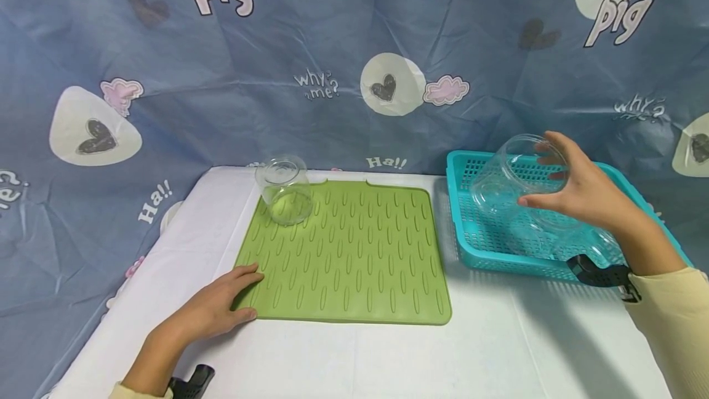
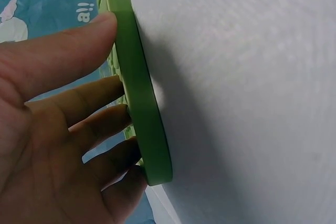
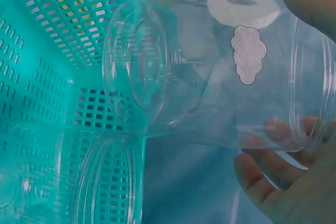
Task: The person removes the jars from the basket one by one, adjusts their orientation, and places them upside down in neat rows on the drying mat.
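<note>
My right hand (image 1: 587, 186) grips a clear plastic jar (image 1: 501, 177) near its rim, fingers on the far side and thumb on the near side. The jar is tilted over the teal basket (image 1: 462, 233), its ringed base pointing left in the right wrist view. Inside the basket lies at least one more clear jar (image 3: 47, 177). My left hand (image 1: 213, 306) rests at the near left corner of the green ridged mat (image 1: 354, 251), its fingers relaxed against the edge. A clear jar (image 1: 285, 193), seemingly base up, stands on the mat's far left corner.
The mat and basket sit side by side on a white-covered table (image 1: 410, 362). Behind the table hangs a blue printed cloth (image 1: 332, 29), close to the far edges of the basket and mat.
</note>
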Motion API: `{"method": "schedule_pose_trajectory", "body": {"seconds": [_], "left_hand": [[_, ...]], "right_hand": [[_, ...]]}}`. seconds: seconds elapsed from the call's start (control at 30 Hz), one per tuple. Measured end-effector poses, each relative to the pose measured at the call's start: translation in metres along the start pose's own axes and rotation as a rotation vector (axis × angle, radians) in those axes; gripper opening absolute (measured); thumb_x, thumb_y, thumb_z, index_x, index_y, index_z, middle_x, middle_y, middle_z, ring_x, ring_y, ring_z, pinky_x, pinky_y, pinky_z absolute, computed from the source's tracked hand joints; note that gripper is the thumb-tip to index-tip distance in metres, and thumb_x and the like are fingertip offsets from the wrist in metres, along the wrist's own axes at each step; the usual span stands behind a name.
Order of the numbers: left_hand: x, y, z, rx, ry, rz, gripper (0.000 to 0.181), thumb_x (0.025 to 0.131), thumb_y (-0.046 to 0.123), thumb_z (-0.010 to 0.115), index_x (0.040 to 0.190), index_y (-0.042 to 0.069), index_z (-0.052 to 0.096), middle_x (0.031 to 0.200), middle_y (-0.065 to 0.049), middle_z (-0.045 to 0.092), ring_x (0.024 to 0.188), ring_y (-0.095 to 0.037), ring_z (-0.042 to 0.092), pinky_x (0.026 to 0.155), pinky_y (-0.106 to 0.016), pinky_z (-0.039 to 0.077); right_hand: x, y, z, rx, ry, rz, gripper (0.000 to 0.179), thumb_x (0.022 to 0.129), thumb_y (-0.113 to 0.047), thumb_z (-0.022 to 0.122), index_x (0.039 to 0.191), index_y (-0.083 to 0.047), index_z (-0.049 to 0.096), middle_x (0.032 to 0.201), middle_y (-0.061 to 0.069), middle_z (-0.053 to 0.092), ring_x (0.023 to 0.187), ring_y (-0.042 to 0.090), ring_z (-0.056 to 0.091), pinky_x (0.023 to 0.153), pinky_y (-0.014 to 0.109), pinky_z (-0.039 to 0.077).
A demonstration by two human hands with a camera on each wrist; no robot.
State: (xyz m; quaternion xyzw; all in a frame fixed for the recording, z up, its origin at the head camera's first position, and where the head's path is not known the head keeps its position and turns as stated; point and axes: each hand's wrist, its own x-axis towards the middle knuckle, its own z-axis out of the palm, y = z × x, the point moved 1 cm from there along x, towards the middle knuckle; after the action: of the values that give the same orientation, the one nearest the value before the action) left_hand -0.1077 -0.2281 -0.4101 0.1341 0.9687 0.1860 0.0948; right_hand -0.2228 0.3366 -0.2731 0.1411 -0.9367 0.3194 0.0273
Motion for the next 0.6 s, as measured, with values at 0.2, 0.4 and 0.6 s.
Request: {"method": "schedule_pose_trajectory", "body": {"seconds": [0.2, 0.4, 0.6], "left_hand": [[0.001, -0.001, -0.002, 0.008, 0.0, 0.007, 0.065, 0.083, 0.028, 0.077, 0.139, 0.003, 0.054, 0.151, -0.021, 0.045, 0.137, -0.048, 0.044, 0.107, -0.063, 0.042], [0.001, 0.0, -0.002, 0.007, 0.002, 0.016, 0.065, 0.083, 0.027, 0.078, 0.139, 0.002, 0.055, 0.151, -0.021, 0.045, 0.136, -0.048, 0.044, 0.106, -0.063, 0.043], [0.0, 0.001, -0.001, 0.0, -0.006, 0.003, 0.064, 0.083, 0.027, 0.078, 0.138, 0.003, 0.055, 0.151, -0.021, 0.046, 0.137, -0.048, 0.044, 0.107, -0.062, 0.043]], "right_hand": [[-0.002, -0.001, 0.001, 0.015, 0.014, 0.004, 0.119, 0.076, -0.021, 0.087, 0.16, -0.016, 0.003, 0.158, 0.02, 0.03, 0.139, 0.046, 0.036, 0.096, 0.071, 0.04], [-0.002, -0.007, 0.001, 0.046, 0.043, -0.01, 0.118, 0.074, -0.018, 0.088, 0.16, -0.021, 0.007, 0.157, 0.021, 0.032, 0.14, 0.046, 0.037, 0.097, 0.072, 0.038], [-0.001, -0.015, 0.004, 0.08, 0.087, -0.046, 0.121, 0.075, -0.016, 0.088, 0.158, -0.037, 0.003, 0.16, 0.015, 0.032, 0.141, 0.037, 0.039, 0.103, 0.063, 0.04]]}}
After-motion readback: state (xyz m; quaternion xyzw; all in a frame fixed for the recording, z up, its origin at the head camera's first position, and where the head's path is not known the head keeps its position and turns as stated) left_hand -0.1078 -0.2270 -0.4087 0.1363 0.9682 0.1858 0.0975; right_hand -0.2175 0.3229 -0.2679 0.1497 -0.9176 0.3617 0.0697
